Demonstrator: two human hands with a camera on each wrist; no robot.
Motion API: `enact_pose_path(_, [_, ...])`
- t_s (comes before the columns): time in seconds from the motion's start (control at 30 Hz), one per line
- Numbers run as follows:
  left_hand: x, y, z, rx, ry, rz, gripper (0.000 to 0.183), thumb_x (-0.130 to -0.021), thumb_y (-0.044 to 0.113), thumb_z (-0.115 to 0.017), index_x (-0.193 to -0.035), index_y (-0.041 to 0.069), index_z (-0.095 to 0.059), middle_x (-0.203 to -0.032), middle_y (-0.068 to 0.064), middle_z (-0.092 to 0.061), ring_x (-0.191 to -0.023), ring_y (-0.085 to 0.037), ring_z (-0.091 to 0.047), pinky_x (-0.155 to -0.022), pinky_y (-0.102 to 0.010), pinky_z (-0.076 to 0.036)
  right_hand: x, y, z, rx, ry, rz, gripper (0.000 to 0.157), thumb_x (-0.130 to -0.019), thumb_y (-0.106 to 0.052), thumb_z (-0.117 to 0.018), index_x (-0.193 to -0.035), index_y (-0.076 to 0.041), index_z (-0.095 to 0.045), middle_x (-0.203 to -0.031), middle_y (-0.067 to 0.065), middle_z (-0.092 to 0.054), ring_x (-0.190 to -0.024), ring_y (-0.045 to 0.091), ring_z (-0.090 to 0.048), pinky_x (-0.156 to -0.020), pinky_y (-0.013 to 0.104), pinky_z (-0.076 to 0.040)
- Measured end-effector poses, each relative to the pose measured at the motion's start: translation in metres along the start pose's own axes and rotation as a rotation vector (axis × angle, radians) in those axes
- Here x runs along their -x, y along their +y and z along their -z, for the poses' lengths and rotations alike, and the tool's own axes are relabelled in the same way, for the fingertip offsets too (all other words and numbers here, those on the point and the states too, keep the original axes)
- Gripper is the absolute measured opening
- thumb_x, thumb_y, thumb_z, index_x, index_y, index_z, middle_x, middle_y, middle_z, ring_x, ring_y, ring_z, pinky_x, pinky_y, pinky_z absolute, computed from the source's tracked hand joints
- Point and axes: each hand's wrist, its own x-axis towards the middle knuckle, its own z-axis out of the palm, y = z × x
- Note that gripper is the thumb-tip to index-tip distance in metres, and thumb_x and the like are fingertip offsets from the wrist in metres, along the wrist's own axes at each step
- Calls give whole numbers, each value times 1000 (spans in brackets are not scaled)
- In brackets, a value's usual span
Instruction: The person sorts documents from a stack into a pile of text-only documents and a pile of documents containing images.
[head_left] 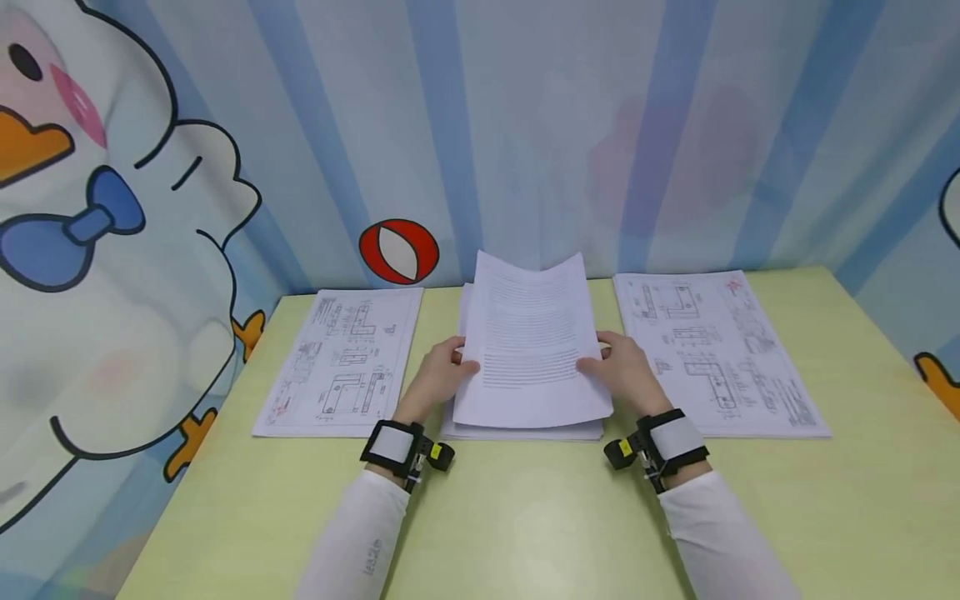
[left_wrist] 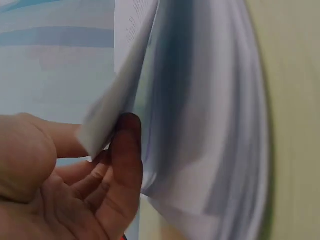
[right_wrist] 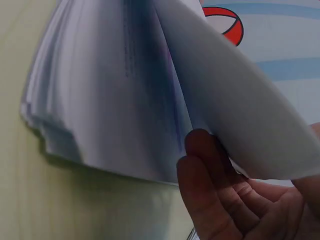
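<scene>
Both hands hold a few printed sheets of paper (head_left: 532, 333) by their side edges, above the middle of the table. My left hand (head_left: 437, 377) pinches the left edge, thumb on the printed face and fingers behind. Likewise, my right hand (head_left: 628, 375) grips the right edge with its thumb on top. The sheets' upper corners stand raised and the top edge dips between them. Under them lies a paper stack (head_left: 525, 433), mostly hidden from above. In the left wrist view its pages (left_wrist: 225, 125) fan apart below the held sheets (left_wrist: 115, 105); the right wrist view shows fanned pages (right_wrist: 95, 100) too.
A stack of technical drawings (head_left: 345, 367) lies to the left, and another drawing stack (head_left: 712, 358) to the right. The yellow-green table (head_left: 517, 525) ends at the back against a striped curtain (head_left: 540, 133) with cartoon figures. Each wrist wears a strapped camera.
</scene>
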Motion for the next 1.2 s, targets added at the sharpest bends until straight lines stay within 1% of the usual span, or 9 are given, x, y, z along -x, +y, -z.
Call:
enact_pose_path(0.13, [2,-5,-4,-44,-9,50,42,-95,11,-61,-135,1,-52,-94,-9,-63,-78,-20,-59,-67,-32,-49,-2,9,-5,101,-9,-17,57,-91,-14,-63,-139,10,-43,-105,25,-62,-85,30,-61,-67,38,-51])
enact_pose_path(0.37, [6,-6,0,-112,14,90,45,-92,14,-64,-134,1,-54,-93,-9,-63,-77,-21,-59,-66,-32,-49,-5,17,-7,189,-3,-35,53,-89,-18,-65,-133,8,-53,-104,22,-66,-85,27,-64,-67,38,-51])
enact_pose_path(0.6, [7,-9,2,-176,54,86,43,-89,15,-69,-129,1,-60,-89,-9,-64,-73,-20,-59,-61,-30,-48,-4,15,-7,287,-23,-42,50,-90,-23,-65,-128,8,-57,-113,23,-65,-80,25,-61,-62,35,-49])
enact_pose_path(0.7, [6,-12,3,-175,63,88,40,-88,16,-69,-125,1,-63,-90,-9,-65,-73,-20,-59,-61,-30,-47,-3,13,-8,312,-32,-42,50,-90,-24,-64,-128,8,-58,-117,24,-63,-78,24,-60,-60,33,-47])
enact_pose_path(0.83, [7,-14,5,-171,61,87,34,-89,16,-69,-119,1,-66,-92,-8,-66,-75,-20,-59,-64,-30,-48,-3,9,-11,326,-42,-39,49,-92,-26,-60,-127,9,-58,-116,24,-63,-75,23,-60,-54,30,-44])
enact_pose_path(0.97, [8,-13,7,-216,58,65,23,-90,18,-68,-107,3,-69,-84,-5,-64,-72,-19,-56,-60,-28,-43,-3,6,-13,358,-52,-30,38,-95,-27,-57,-115,5,-66,-88,16,-67,-64,20,-56,-48,27,-37])
enact_pose_path(1.07, [10,-12,9,-236,62,54,22,-93,22,-65,-93,0,-67,-71,-4,-54,-63,-18,-50,-54,-27,-36,-1,3,-13,398,-53,-27,31,-96,-27,-56,-96,2,-68,-67,7,-58,-54,18,-50,-44,26,-33])
enact_pose_path(1.13, [12,-13,11,-223,69,52,29,-95,24,-62,-90,-4,-63,-69,-6,-49,-59,-18,-45,-52,-27,-32,0,0,-11,417,-44,-25,30,-96,-26,-55,-89,1,-66,-65,8,-55,-52,18,-49,-43,26,-32])
enact_pose_path(1.2, [13,-13,15,-215,90,47,33,-97,26,-59,-99,-6,-66,-77,-9,-56,-63,-17,-48,-54,-27,-35,1,-2,-10,434,-25,-15,32,-97,-26,-54,-96,3,-67,-76,16,-63,-57,20,-53,-44,26,-34])
